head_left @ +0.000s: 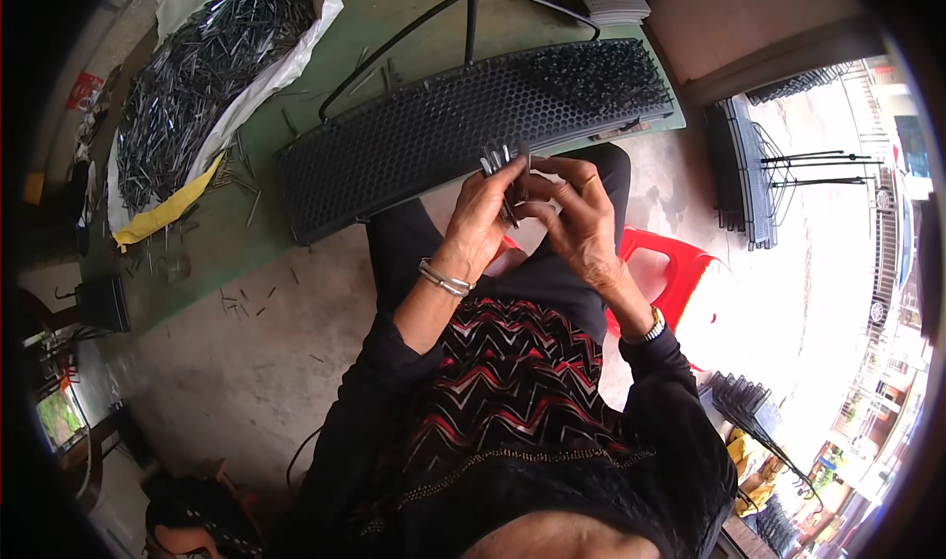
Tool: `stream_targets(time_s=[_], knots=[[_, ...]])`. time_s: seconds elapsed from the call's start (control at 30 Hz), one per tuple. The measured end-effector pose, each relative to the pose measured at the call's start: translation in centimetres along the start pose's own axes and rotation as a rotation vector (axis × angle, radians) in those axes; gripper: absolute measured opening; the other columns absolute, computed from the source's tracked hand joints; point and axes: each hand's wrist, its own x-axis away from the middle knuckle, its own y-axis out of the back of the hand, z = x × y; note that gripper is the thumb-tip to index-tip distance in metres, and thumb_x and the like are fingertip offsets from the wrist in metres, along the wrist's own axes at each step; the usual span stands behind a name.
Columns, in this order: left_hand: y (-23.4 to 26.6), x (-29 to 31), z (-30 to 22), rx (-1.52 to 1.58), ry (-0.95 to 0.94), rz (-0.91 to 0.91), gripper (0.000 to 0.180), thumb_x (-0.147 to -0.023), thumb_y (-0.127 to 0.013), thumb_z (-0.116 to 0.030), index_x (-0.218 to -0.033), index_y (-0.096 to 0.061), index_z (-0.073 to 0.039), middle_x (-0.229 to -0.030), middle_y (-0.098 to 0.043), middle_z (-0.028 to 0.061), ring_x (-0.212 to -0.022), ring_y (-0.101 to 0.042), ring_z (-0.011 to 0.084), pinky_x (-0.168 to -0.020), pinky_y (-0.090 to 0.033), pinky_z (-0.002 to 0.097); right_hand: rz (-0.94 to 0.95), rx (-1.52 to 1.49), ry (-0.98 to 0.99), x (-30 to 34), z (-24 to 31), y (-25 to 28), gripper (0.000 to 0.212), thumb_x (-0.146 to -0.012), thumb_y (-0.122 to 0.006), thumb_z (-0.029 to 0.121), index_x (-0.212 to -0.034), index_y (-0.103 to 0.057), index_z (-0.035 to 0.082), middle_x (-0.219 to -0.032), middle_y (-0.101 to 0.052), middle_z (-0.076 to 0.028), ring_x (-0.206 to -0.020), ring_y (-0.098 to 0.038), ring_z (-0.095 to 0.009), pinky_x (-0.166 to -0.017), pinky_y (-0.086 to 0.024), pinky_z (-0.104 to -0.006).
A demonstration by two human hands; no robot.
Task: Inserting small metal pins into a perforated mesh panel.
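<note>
Both hands up front, nearly meeting! The left hand (480,214) is closed in a grip, its thumb (506,177) slanting up and to the right, the other fingers largely tucked from sight. Facing it, the right hand (581,219) arches inward, fingers bent, tips just beside the left thumb; whether they pinch is hard to tell. Left forearm (422,313) angling in from lower left, right forearm (623,295) from lower right, both bare near the wrist, both elbows bent and set wide!
</note>
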Motion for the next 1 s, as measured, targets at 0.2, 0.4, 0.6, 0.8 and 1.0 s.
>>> stream_targets(time_s=[0.2,0.4,0.6,0.8,1.0], knots=[[-1.9,2.0,0.4,-0.283,-0.092,0.034,0.023,-0.094,-0.057,-0.027,-0.092,-0.065,-0.005,-0.073,-0.066,0.0055,-0.062,-0.06,0.0091,-0.05,-0.041,0.0225,0.036,-0.284,-0.555,-1.7,-1.4,1.8,0.025,-0.089,-0.062,0.021,-0.099,-0.061,-0.003,-0.074,-0.059,-0.001,-0.065,-0.049,-0.007,-0.058,-0.04,-0.0234],[-1.9,2.4,1.2,-0.342,-0.089,0.043,0.028,-0.094,-0.055,-0.031,-0.094,-0.064,-0.004,-0.078,-0.069,0.0079,-0.059,-0.06,0.0081,-0.041,-0.032,0.0186,0.212,-0.596,-0.897,-2.3,-0.9,2.6,0.018,-0.087,-0.061,0.013,-0.09,-0.061,-0.005,-0.08,-0.063,-0.006,-0.072,-0.058,-0.01,-0.064,-0.045,-0.0231],[-2.7,2.7,1.3,-0.277,-0.104,-0.006,0.032,-0.094,-0.055,-0.033,-0.092,-0.064,-0.003,-0.079,-0.069,0.0079,-0.06,-0.063,0.0083,-0.038,-0.028,0.0178,0.154,-0.589,-0.922,-2.0,-1.0,2.0,0.019,-0.088,-0.06,0.013,-0.091,-0.061,-0.006,-0.079,-0.062,-0.004,-0.071,-0.055,-0.008,-0.063,-0.045,-0.0224],[-2.4,2.7,1.5,-0.363,-0.125,-0.012,0.032,-0.094,-0.055,-0.035,-0.092,-0.065,-0.004,-0.077,-0.069,0.0051,-0.059,-0.062,0.0074,-0.039,-0.027,0.018,0.134,-0.622,-0.934,-1.6,-1.3,1.4,0.02,-0.089,-0.058,0.015,-0.091,-0.06,-0.005,-0.075,-0.058,-0.002,-0.07,-0.052,-0.007,-0.062,-0.043,-0.0225],[-2.2,2.4,1.7,-0.339,-0.097,-0.036,0.031,-0.094,-0.056,-0.033,-0.092,-0.065,-0.004,-0.075,-0.068,0.0041,-0.057,-0.061,0.0071,-0.039,-0.026,0.0179,0.081,-0.621,-0.91,-1.7,-1.1,1.7,0.02,-0.089,-0.059,0.016,-0.09,-0.061,-0.003,-0.074,-0.058,-0.002,-0.068,-0.05,-0.008,-0.062,-0.042,-0.0229]])
